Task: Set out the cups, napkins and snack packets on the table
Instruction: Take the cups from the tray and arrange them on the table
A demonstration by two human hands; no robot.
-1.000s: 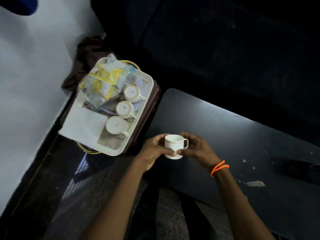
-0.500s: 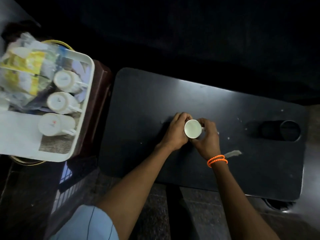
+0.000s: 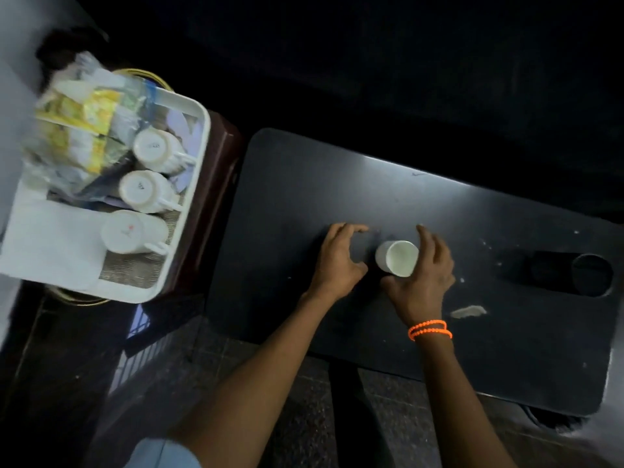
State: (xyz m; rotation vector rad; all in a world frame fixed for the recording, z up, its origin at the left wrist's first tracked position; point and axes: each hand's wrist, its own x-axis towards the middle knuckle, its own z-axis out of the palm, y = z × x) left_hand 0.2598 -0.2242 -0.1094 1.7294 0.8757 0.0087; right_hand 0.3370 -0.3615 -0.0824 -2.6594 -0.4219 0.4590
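A white cup [image 3: 398,256] stands upright on the dark table [image 3: 304,184], near its middle. My left hand [image 3: 337,261] is just left of the cup, fingers apart, with a gap between them and the cup. My right hand [image 3: 425,282] curves around the cup's right side and hides its handle; its fingers are loosely spread, and I cannot tell whether it grips. On the left, a white tray [image 3: 199,136] holds three upturned white cups [image 3: 138,189], yellow snack packets [image 3: 81,119] in clear wrap, and white napkins [image 3: 50,238].
The tray rests on a maroon stand [image 3: 219,184] against the table's left end. A round recess [image 3: 591,275] is sunk into the table at the right. A pale smear [image 3: 467,310] lies near my right wrist. Dark floor lies in front of the table.
The cup went from in front of me onto the table. My left hand has since let go and drawn back to the left, and my right hand's fingers have loosened.
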